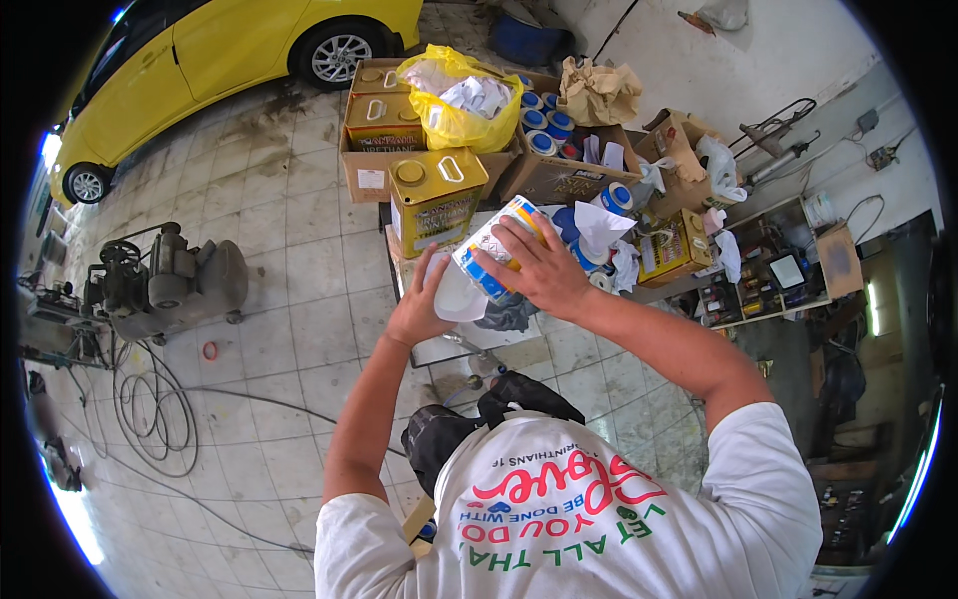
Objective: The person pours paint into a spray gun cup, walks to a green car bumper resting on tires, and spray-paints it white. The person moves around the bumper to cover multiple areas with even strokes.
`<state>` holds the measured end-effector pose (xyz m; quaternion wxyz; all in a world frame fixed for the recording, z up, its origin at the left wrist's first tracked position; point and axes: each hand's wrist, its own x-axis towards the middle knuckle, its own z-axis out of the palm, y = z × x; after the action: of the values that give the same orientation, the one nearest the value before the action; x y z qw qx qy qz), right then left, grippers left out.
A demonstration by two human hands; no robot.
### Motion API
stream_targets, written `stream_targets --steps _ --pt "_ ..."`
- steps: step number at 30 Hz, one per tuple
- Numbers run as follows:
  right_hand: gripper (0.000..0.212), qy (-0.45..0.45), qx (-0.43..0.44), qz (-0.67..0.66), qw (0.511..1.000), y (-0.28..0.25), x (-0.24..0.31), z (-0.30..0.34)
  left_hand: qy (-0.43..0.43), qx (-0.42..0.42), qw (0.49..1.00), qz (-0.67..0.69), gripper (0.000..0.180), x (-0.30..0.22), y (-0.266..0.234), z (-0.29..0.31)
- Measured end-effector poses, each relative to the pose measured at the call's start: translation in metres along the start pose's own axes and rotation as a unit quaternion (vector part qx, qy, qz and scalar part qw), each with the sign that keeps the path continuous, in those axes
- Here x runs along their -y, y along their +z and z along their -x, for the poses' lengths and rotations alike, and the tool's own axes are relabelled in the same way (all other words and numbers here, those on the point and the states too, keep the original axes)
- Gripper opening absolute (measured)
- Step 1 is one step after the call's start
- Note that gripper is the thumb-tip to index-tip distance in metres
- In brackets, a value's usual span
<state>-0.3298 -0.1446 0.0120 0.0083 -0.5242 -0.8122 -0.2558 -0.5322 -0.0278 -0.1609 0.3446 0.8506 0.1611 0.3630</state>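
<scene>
Our white shirt (743, 499), our right hand (539, 265) grips a tilted can (482, 262), left hand (417, 307) holds a pale cup (460, 298), yellow car (220, 65), compressor (215, 280) on stained tiles (304, 324)

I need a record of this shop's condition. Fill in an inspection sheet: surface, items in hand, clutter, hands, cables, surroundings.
Surface: pale worktop, largely hidden behind items and hands.
Items in hand: blue, white and yellow can, tilted beside a translucent cup; whether anything flows cannot be told.
Clutter: gold rectangular tin, yellow plastic bag with crumpled paper, cardboard box of blue-lidded cans.
Hands: left hand on the cup; right hand gripping the can.
Cables: dark hose coiled on the tiled floor.
Surroundings: yellow car and air compressor, both on the floor.
</scene>
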Motion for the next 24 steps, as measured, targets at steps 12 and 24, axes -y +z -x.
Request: stream_targets --steps 12,24 --pt "0.044 -0.083 -0.016 0.096 0.992 -0.001 0.006 -0.018 0.03 -0.024 0.999 -0.004 0.126 0.01 0.004 0.005" --pt "0.045 -0.079 -0.012 0.092 0.993 0.003 0.011 -0.017 0.014 -0.013 1.0 0.016 0.129 0.012 0.004 0.006"
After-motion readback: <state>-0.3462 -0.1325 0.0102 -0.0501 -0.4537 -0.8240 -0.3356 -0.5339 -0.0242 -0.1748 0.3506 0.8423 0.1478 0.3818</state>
